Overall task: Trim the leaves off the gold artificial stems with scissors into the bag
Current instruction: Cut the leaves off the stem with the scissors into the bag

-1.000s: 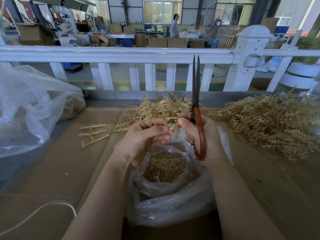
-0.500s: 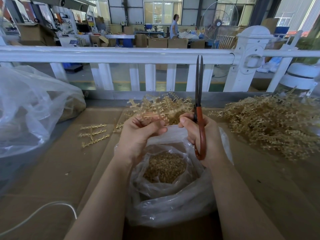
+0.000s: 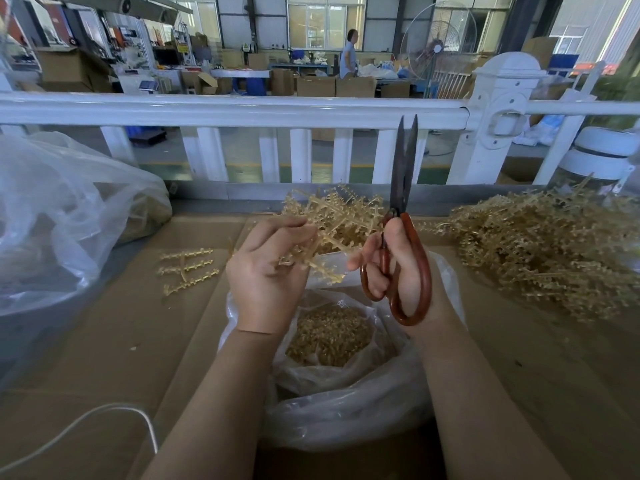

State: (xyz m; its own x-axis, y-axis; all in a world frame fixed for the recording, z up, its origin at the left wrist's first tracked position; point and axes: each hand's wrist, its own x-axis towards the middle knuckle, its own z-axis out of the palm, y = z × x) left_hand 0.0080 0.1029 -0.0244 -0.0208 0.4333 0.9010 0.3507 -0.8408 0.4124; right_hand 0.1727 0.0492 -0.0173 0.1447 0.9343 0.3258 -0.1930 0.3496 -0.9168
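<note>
From my head camera, looking down, my left hand [image 3: 265, 271] holds a gold plastic artificial stem [image 3: 320, 252] above the bag, my fingers curled round its near end while its branched, knobbly length runs up and to the right toward the pile behind it. My right hand [image 3: 394, 268] grips the red-handled scissors with dark metal blades [image 3: 401, 216]; my fingers pass through the loops, the blades point straight up in front of the rail and stand slightly parted at the tips, just beside the stem but not touching it. Directly below both hands sits the open clear plastic bag [image 3: 363, 410], its mouth rolled wide, with a heap of small gold trimmed leaves [image 3: 327, 336] in its bottom. It rests on a flat brown cardboard work surface [image 3: 114, 341]. To the right lies a large tangled pile of gold stems [image 3: 540, 258], and a smaller pile [image 3: 332, 209] sits behind my hands. Left of my left hand lies a short gold piece with three parallel sprigs [image 3: 187, 270], apart from everything else. A big crumpled clear plastic sack [image 3: 62, 216] fills the far left, and a white cable [image 3: 90, 427] curves across the near left corner. A white railing [image 3: 242, 110] crosses behind the table. I can read no writing or labels anywhere; signs in the workshop beyond are too small to make out.
</note>
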